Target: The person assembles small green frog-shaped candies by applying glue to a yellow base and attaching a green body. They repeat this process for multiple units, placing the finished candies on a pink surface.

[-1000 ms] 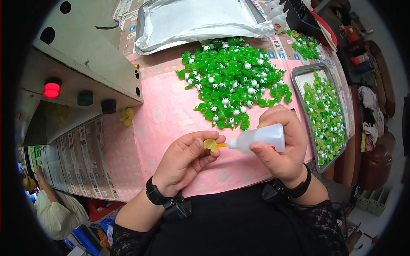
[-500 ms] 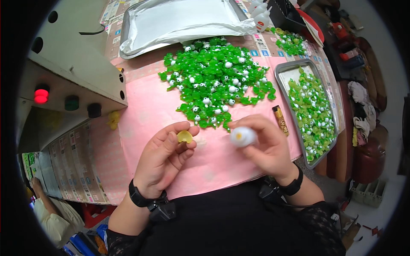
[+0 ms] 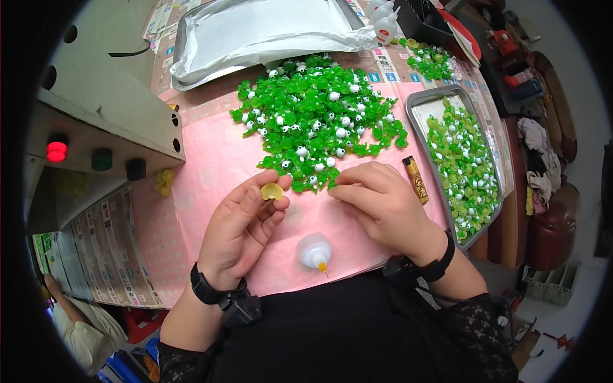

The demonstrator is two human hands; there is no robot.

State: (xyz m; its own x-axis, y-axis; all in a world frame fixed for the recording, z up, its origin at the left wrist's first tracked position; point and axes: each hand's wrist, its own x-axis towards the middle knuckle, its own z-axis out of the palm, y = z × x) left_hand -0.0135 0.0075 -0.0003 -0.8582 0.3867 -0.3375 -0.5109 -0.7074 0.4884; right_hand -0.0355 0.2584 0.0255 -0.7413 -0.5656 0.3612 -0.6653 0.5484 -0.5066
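Note:
Between the thumb and fingers of my left hand (image 3: pixel 239 220) is a small translucent yellow cup-shaped piece (image 3: pixel 272 191), its hollow side showing. My right hand (image 3: pixel 383 204) is at the near edge of a heap of small green plastic pieces (image 3: pixel 319 121) with white balls among them. Its thumb and fingertips pinch a small green piece (image 3: pixel 332 184) there. A white squeeze bottle (image 3: pixel 315 250) with a yellow tip and thin needle lies on the pink sheet (image 3: pixel 211 166) between my forearms, touched by neither hand.
A paper-lined metal tray (image 3: pixel 274 32) lies behind the heap. On the right, another tray (image 3: pixel 412 115) holds yellow-green pieces; a lighter (image 3: pixel 415 180) lies beside it. White bottles (image 3: pixel 385 24) stand at the back. A machine box (image 3: pixel 115 121) with a lit red button borders the left.
My right hand has put the squeeze bottle down on the pink sheet and moved its fingers to the heap's near edge. My left hand still holds the yellow piece, slightly turned.

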